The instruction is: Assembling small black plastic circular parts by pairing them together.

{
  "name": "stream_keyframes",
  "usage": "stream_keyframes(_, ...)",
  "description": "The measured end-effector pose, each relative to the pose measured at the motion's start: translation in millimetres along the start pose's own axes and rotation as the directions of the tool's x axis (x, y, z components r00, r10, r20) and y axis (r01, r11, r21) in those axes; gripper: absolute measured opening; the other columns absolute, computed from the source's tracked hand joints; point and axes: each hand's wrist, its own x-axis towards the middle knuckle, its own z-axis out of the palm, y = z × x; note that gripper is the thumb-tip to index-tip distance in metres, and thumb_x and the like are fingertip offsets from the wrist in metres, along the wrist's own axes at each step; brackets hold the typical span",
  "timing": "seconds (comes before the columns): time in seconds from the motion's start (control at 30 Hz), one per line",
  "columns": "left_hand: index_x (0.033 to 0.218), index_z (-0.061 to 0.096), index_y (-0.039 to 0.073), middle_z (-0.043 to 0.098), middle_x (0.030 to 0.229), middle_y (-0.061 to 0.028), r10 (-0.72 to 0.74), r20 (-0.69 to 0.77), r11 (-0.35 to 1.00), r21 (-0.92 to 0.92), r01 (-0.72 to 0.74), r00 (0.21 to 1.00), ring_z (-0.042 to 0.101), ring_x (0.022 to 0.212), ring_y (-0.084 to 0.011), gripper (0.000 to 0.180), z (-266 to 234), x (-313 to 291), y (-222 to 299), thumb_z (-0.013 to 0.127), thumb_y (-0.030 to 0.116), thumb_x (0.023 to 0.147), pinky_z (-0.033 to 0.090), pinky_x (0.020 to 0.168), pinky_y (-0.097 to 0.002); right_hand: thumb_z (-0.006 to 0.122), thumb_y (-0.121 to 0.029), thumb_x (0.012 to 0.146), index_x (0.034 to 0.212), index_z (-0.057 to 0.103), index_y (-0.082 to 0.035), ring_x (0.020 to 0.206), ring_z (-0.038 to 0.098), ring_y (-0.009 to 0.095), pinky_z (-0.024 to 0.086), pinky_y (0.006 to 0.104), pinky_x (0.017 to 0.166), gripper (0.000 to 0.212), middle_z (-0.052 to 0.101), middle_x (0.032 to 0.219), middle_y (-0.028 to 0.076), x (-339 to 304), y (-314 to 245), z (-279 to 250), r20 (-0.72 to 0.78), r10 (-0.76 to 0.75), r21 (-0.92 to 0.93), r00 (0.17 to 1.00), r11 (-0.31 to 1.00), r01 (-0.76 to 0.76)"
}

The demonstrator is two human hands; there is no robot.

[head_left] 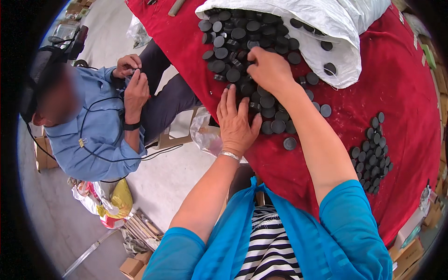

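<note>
A heap of small round black discs (238,33), some with ridged sides, lies on a red cloth in front of me. My left hand (236,122) rests at the near left edge of the heap, with its fingers spread and touching the discs. Above the middle of the heap, my right hand (272,70) has its fingers bent down among the discs. What sits between those fingertips is hidden. A white woven sack (338,44) lies with its mouth toward the heap, and several discs rest on its fabric.
The red cloth (298,175) covers the table. On the right is a second group of black discs (372,161). At the left a person (93,112) in a blue shirt holds something small in both hands. Bags (119,198) and cardboard boxes (134,267) stand on the floor.
</note>
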Motion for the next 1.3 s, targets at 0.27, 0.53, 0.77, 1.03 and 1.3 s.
stream_keyframes(0.27, 0.116, 0.054, 0.006, 0.032, 0.145, -0.0218, 0.012, -0.014, 1.0, -0.006, -0.012, 1.0, 0.031, 0.132, -0.0424, 0.052, -5, -2, -1, 0.07, 0.026, 0.071, 0.027, 0.107, -0.0505, 0.064, -0.007, 0.081, 0.109, 0.061, -0.003, 0.081, 0.057, 0.011, 0.046, 0.0249, 0.076, 0.028, 0.063, 0.089, 0.005, -62, 17, -13, -0.233, 0.047, 0.764, 0.971, 0.627, 0.153)
stream_keyframes(0.53, 0.12, 0.05, 0.0, 0.056, 0.119, -0.0186, -0.144, -0.004, 0.852, -0.508, 0.123, 0.99, 0.057, 0.106, -0.0303, 0.041, -36, 3, 28, 0.065, 0.008, 0.083, 0.047, 0.088, -0.0373, 0.062, -0.001, 0.078, 0.112, 0.059, -0.003, 0.084, 0.06, 0.017, 0.044, 0.0306, 0.082, 0.034, 0.063, 0.09, 0.005, -128, 11, -19, -0.354, -0.039, 0.589, 0.934, 0.766, 0.256)
stream_keyframes(0.77, 0.118, 0.051, -0.002, 0.061, 0.099, -0.0081, -0.221, 0.551, 0.06, -0.816, 0.575, 0.805, 0.063, 0.085, -0.0152, 0.026, -53, 0, 56, 0.052, 0.008, 0.095, 0.055, 0.074, -0.0306, 0.065, -0.003, 0.073, 0.115, 0.059, -0.006, 0.084, 0.06, 0.027, 0.044, 0.0377, 0.081, 0.042, 0.064, 0.09, 0.008, -143, 12, -19, -0.428, -0.39, 0.115, 0.815, 0.871, 0.477)
stream_keyframes(1.03, 0.111, 0.049, -0.002, 0.062, 0.099, -0.0122, -0.266, 0.546, -0.004, -0.825, 0.566, 0.794, 0.065, 0.083, -0.0157, 0.021, -51, -2, 64, 0.054, 0.003, 0.091, 0.056, 0.071, -0.0284, 0.065, -0.002, 0.074, 0.12, 0.058, -0.008, 0.093, 0.06, 0.029, 0.045, 0.0362, 0.083, 0.046, 0.064, 0.1, 0.011, -167, 24, -12, -0.376, -0.117, 0.452, 0.919, 0.843, 0.292)
stream_keyframes(1.3, 0.105, 0.049, 0.001, 0.065, 0.097, -0.0164, -0.239, 0.63, -0.15, -0.776, 0.613, 0.739, 0.068, 0.082, -0.0246, 0.014, -52, 1, 60, 0.048, 0.011, 0.094, 0.057, 0.071, -0.035, 0.068, -0.029, 0.08, 0.129, 0.054, -0.011, 0.11, 0.053, 0.033, 0.041, 0.0428, 0.091, 0.054, 0.053, 0.127, 0.016, -176, 14, -23, -0.291, -0.366, 0.103, 0.884, 0.907, 0.409)
